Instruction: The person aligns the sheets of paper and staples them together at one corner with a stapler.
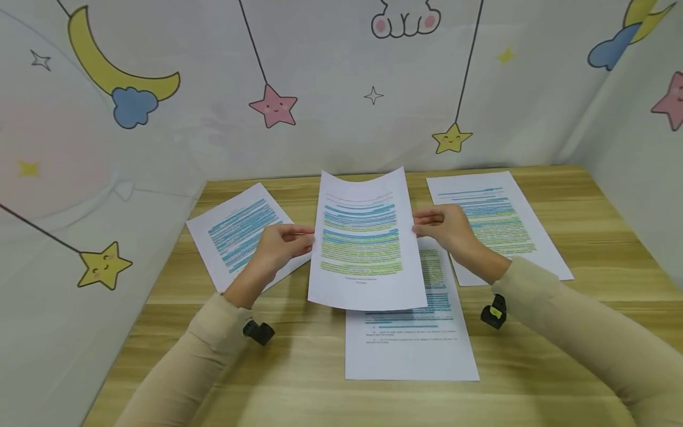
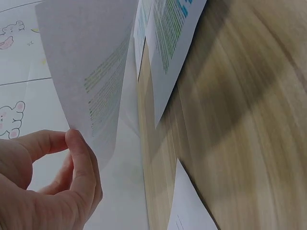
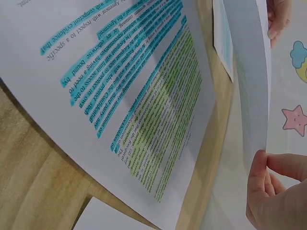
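A printed sheet of paper [image 1: 363, 237] with blue and green highlighted lines is held up above the table, slightly bowed. My left hand [image 1: 281, 246] pinches its left edge between thumb and fingers; the left wrist view shows this grip of the hand [image 2: 62, 172] from behind the sheet. On the opposite edge, my right hand [image 1: 445, 228] pinches the paper the same way, as the right wrist view also shows. Beneath the raised sheet lies another highlighted page [image 1: 413, 356], its upper part partly covered.
To the left lies a tilted page [image 1: 240, 231] highlighted in blue. A page [image 1: 496, 219] with blue and green lines lies at the right, partly behind my right hand. The wooden table [image 1: 299, 379] meets a white cloth backdrop [image 1: 331, 142] with cartoon stars.
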A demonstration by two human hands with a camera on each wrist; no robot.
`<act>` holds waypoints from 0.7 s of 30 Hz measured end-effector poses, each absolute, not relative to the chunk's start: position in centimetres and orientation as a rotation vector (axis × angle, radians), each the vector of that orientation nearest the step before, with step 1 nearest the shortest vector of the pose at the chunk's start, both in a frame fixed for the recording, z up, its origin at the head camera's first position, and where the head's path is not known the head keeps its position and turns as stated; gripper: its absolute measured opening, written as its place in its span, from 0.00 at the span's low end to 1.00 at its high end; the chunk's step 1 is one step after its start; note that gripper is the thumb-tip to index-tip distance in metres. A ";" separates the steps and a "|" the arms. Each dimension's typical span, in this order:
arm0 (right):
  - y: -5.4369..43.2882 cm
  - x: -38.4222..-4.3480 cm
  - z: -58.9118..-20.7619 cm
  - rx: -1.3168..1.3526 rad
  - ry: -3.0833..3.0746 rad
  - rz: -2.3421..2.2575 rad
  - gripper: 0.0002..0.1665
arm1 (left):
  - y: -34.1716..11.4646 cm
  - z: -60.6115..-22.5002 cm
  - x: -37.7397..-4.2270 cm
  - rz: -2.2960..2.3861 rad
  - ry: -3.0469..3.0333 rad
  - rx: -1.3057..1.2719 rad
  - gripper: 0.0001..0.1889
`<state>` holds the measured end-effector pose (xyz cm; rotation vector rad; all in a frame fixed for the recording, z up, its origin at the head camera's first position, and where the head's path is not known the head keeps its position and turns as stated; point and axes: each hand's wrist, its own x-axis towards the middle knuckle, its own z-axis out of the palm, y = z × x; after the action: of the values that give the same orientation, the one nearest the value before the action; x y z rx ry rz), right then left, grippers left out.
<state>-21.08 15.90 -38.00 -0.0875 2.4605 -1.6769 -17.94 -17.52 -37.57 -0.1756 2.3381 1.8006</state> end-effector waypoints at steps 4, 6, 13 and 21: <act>16.5 -20.5 -37.8 -0.075 2.448 -1.684 0.21 | -16.9 -37.5 -17.6 1.818 2.309 -0.149 0.15; 16.8 -20.2 -37.7 -0.072 2.451 -1.682 0.21 | -16.7 -37.4 -17.5 1.828 2.304 -0.140 0.14; 17.9 -19.4 -37.4 -0.073 2.460 -1.674 0.20 | -15.8 -37.5 -16.9 1.852 2.294 -0.109 0.14; 19.2 -18.2 -37.5 -0.078 2.481 -1.644 0.21 | -14.9 -37.5 -16.1 1.874 2.256 -0.068 0.13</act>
<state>-18.22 19.20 -37.45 -0.0779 2.4812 -1.6437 -16.10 -14.85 -37.45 -0.0679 2.2557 1.8742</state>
